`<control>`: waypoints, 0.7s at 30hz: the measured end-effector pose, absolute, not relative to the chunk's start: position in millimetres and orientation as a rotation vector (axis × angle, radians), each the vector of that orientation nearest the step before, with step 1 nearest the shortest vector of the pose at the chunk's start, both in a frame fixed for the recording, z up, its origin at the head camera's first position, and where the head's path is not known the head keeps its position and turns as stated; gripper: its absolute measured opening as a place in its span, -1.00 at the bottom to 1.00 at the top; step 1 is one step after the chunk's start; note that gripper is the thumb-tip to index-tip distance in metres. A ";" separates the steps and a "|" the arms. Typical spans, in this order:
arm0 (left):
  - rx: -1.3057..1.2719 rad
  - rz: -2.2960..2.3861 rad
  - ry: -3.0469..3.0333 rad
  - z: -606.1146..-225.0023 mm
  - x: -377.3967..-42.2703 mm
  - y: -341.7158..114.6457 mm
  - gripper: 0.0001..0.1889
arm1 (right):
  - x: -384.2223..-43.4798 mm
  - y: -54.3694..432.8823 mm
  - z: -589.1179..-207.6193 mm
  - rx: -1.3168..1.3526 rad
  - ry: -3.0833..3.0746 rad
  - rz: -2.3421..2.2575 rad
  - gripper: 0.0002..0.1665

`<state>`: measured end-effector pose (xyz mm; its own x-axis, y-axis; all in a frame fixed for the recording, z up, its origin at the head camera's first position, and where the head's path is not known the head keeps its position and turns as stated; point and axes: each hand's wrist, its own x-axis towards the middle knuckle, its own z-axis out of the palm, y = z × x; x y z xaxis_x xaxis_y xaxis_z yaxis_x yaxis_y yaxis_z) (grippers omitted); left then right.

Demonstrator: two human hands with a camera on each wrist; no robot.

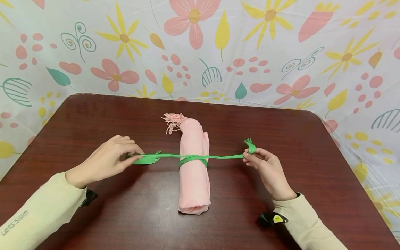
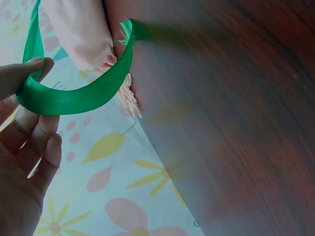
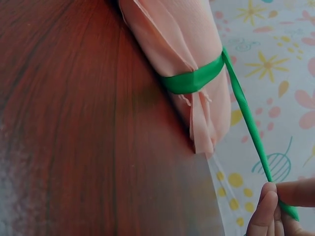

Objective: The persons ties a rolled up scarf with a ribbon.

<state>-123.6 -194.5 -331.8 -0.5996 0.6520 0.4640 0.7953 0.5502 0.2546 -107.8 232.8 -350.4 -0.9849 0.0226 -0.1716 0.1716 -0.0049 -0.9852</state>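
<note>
A rolled pink scarf [image 1: 194, 184] with a fringe [image 1: 173, 121] at its far end lies lengthwise on the table. Around its middle runs a green ribbon [image 1: 223, 157], crossed on top and stretched out to both sides. My left hand [image 1: 109, 156] pinches one length between thumb and fingers, and the loose frayed end [image 2: 98, 98] curves away from it. On the other side my right hand [image 1: 267, 168] pinches the opposite length near its tip, which sticks up above the fingers. In the right wrist view the ribbon band [image 3: 194, 81] wraps the roll's side.
The dark brown wooden table [image 1: 140, 215] has a far edge close to a white cloth backdrop [image 1: 200, 62] printed with flowers and leaves. Black straps [image 1: 270, 219] sit at both wrists, by the cream sleeves [image 1: 40, 211].
</note>
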 end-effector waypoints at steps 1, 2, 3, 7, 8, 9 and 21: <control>-1.200 -0.640 -2.470 -331.6 -123.5 -195.3 -0.93 | -107.4 233.3 -350.4 0.213 2.143 -2.141 -0.85; -1.204 -0.641 -2.467 -331.5 -123.4 -196.3 -0.94 | -107.1 233.8 -350.6 0.216 2.146 -2.141 -0.85; -1.208 -0.640 -2.466 -331.3 -123.3 -197.0 -0.93 | -106.8 234.3 -350.8 0.219 2.150 -2.140 -0.86; -1.206 -0.631 -2.478 -330.3 -122.3 -199.7 -0.96 | -106.2 236.9 -351.9 0.228 2.175 -2.123 -0.88; -1.200 -0.626 -2.486 -329.9 -122.0 -200.4 -0.98 | -106.0 237.7 -352.2 0.230 2.177 -2.120 -0.89; -1.192 -0.622 -2.493 -329.4 -121.8 -200.9 -0.95 | -105.9 238.5 -352.6 0.233 2.182 -2.114 -0.90; -1.142 -0.587 -2.523 -326.5 -125.4 -207.9 -0.78 | -103.8 243.2 -353.1 0.234 2.235 -2.068 -0.89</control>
<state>-125.4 -207.9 -326.5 -0.6346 0.6381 0.4361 0.7651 0.5985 0.2376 -103.8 243.2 -353.1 -0.9844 0.0526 -0.1679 0.1714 0.0731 -0.9825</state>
